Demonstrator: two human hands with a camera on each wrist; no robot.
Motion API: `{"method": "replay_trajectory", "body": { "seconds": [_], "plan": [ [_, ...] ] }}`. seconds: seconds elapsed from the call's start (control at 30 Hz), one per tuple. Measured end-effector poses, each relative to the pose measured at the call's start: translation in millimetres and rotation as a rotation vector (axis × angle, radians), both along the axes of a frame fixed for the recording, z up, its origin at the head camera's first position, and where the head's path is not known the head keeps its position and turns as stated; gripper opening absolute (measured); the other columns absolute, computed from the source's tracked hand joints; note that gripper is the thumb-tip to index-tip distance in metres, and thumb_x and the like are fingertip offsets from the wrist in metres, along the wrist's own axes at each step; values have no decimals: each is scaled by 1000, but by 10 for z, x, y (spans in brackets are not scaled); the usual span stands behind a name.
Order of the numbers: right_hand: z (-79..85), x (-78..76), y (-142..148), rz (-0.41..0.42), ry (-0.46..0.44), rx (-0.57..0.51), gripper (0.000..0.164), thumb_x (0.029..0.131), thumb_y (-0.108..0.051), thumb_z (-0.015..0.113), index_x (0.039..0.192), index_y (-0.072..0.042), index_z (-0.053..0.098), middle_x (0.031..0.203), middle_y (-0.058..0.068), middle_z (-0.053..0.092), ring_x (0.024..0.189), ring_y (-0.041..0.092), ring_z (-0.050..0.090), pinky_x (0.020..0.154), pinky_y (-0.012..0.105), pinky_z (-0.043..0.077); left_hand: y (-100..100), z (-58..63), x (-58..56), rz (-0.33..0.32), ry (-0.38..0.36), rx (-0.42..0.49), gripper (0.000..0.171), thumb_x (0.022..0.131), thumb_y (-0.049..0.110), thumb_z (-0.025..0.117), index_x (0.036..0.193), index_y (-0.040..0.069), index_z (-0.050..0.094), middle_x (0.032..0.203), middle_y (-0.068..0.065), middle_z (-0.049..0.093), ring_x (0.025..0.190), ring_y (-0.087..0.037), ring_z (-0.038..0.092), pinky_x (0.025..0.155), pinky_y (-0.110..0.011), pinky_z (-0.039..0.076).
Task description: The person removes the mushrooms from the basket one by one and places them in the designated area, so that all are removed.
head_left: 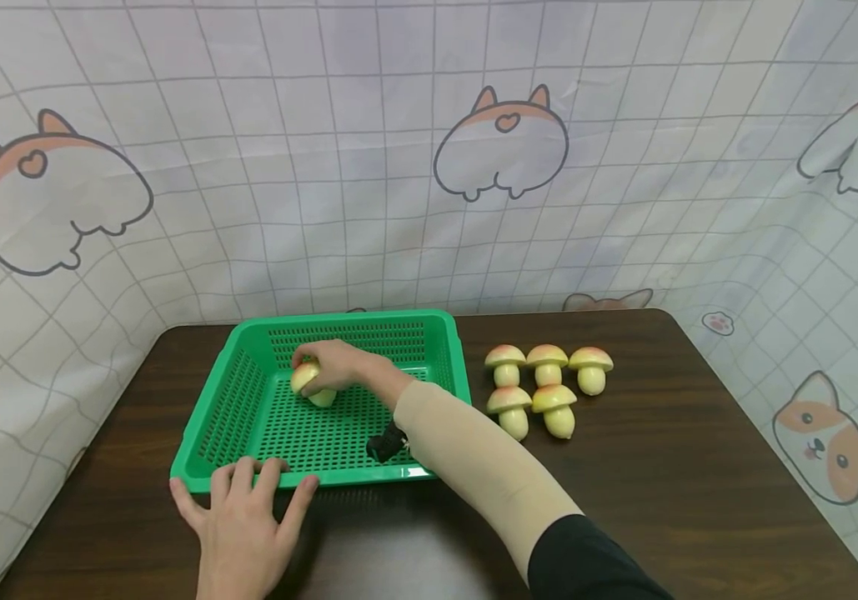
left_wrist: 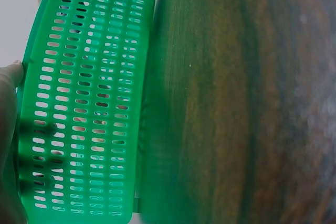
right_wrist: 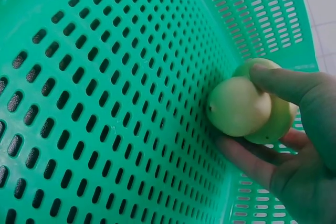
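Observation:
A toy mushroom (head_left: 301,377), pale yellow with a reddish tinge on its cap, lies tilted low inside a green plastic basket (head_left: 338,481). My right hand (head_left: 334,365) grips it by the cap, thumb on one side and fingers on the other. In the right wrist view the mushroom's rounded stem (right_wrist: 239,107) faces the perforated floor; whether it touches cannot be told. My left hand (head_left: 244,521) holds the basket's near rim at the left, fingers hooked over it. Only part of the left hand (left_wrist: 8,124) shows in the left wrist view, beside the slotted wall.
Several similar mushrooms (head_left: 549,377) stand in two rows on the dark wooden table (head_left: 661,467), right of the basket. A small black device (head_left: 386,443) is at the right wrist. Behind the table hangs a white checked cloth (head_left: 368,192) with cartoon dogs.

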State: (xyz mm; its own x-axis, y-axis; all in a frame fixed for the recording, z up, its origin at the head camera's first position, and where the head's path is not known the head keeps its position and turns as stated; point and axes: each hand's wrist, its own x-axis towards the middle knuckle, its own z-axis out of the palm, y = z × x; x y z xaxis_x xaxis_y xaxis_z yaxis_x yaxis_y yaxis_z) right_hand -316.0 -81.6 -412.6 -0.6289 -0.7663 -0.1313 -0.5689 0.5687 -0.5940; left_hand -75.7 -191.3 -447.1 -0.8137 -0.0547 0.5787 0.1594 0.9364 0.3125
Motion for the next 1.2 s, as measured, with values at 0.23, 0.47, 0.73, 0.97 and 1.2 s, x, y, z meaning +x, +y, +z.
{"method": "replay_trajectory", "body": {
  "seconds": [0.23, 0.47, 0.73, 0.97, 1.2],
  "plan": [
    [26, -5, -3, 20, -34, -37, 44, 97, -25, 75, 137, -14, 60, 117, 3, 60, 91, 14, 58, 68, 25, 51, 1, -4, -6, 7, -15, -2, 46, 97, 52, 66, 98, 7, 68, 100, -18, 62, 102, -46, 51, 103, -83, -7],
    [102, -8, -32, 28, -69, -77, 46, 97, -25, 74, 140, -14, 61, 118, 4, 60, 92, 14, 59, 67, 25, 53, -3, -12, -11, 3, -2, -1, 46, 97, 52, 66, 97, 6, 68, 100, -18, 61, 101, -46, 50, 103, -84, -7],
    [241, -28, 5, 15, -127, -116, 48, 97, -23, 74, 142, -14, 59, 123, 5, 57, 94, 15, 60, 68, 30, 58, 2, 8, -24, -5, 4, 4, 46, 96, 51, 67, 98, 6, 68, 98, -17, 61, 103, -47, 51, 103, -84, -7],
    [399, -17, 65, 4, -178, -198, 48, 96, -21, 76, 140, -12, 60, 119, 3, 58, 94, 17, 61, 75, 39, 61, 2, 23, -23, -5, 4, -1, 46, 96, 51, 66, 98, 5, 68, 99, -18, 62, 103, -47, 51, 103, -84, -6],
    [556, 23, 154, -2, -184, -266, 44, 95, -20, 77, 137, -17, 63, 118, 1, 56, 92, 19, 64, 68, 32, 60, 6, 7, -5, 0, 1, -1, 45, 96, 51, 67, 97, 6, 68, 99, -18, 61, 100, -46, 51, 102, -85, -4]
  ]
}}
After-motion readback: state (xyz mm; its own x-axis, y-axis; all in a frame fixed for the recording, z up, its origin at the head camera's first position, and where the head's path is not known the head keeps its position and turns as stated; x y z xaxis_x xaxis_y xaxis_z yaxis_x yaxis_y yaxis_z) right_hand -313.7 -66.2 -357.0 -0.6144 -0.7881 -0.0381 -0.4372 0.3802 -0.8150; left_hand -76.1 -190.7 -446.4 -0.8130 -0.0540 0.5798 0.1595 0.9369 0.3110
